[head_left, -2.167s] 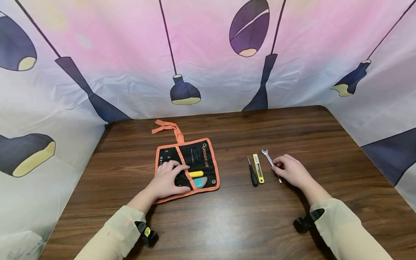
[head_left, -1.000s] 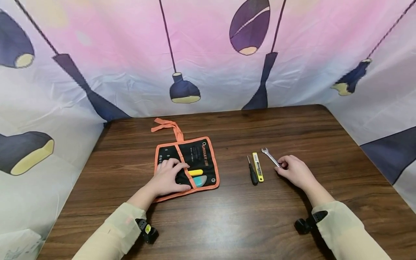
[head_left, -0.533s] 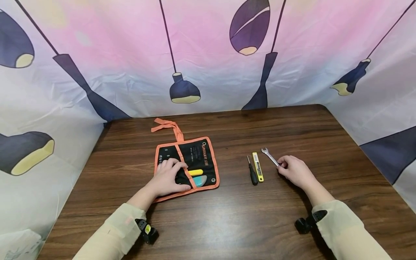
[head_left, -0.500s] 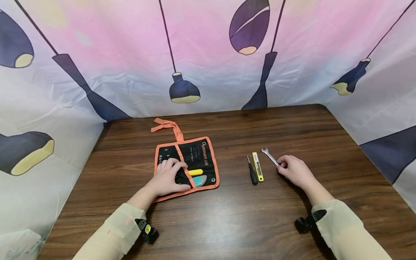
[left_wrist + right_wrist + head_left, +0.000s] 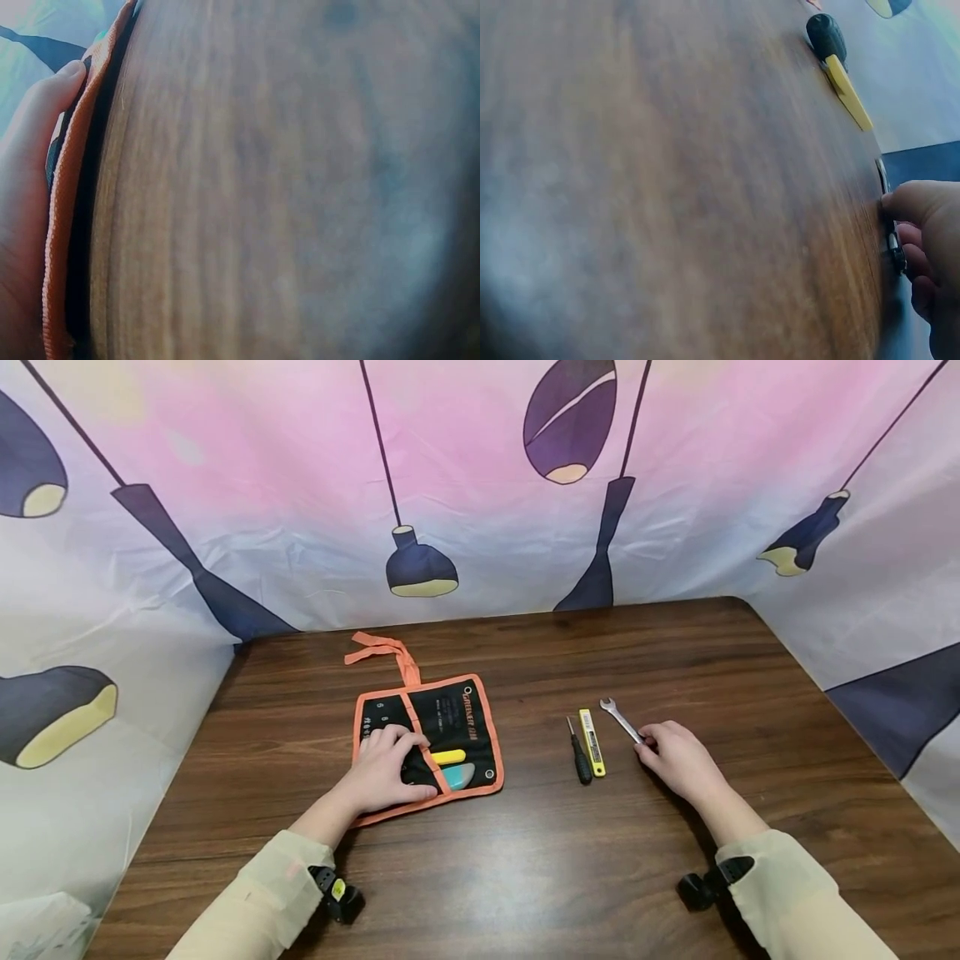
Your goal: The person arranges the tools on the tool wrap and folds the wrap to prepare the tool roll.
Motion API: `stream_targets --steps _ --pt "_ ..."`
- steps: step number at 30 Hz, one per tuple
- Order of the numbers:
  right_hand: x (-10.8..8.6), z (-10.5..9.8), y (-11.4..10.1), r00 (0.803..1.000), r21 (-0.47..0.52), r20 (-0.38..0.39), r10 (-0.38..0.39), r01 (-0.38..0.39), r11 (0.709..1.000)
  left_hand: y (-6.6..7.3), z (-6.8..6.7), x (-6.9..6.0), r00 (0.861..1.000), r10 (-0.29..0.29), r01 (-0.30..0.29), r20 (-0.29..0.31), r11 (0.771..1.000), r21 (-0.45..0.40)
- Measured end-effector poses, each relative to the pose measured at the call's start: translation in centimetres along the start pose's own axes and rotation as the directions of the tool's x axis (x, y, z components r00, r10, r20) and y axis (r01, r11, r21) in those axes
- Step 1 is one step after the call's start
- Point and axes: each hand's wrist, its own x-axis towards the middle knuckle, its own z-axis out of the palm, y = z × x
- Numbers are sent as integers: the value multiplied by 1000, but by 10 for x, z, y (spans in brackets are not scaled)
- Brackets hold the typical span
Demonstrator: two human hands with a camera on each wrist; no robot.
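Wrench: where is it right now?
In the head view, the wrench is right of centre, just right of the yellow case, pinched by the right hand.

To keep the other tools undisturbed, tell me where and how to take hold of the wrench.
Best pinch the wrench by its slim shank toward the near end, where the right hand has it, coming from the right. It runs slanted, open-ended head pointing away and left; the yellow strip and screwdriver lie to its left, so the right likely offers more room.
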Motion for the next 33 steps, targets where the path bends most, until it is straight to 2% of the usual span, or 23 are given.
stream_targets --steps 4,9,14,18,33 --pt "1 1 -3 1000 -5 5 5 -5 1000 -1 -1 0 1000 2 -2 1 1000 -2" --pt "4 3 -3 998 26 24 59 -59 998 -2 -1 0 1000 -3 3 5 1000 2" --pt "9 3 -6 988 50 77 134 -138 989 -2 -1 1 1000 2 -2 2 1000 2" --pt "8 4 -7 984 54 95 151 -157 986 -2 -1 2 1000 7 -7 4 1000 2" --pt "4 11 -9 990 24 -17 138 -137 990 -3 0 1 1000 12 -12 6 1000 3"
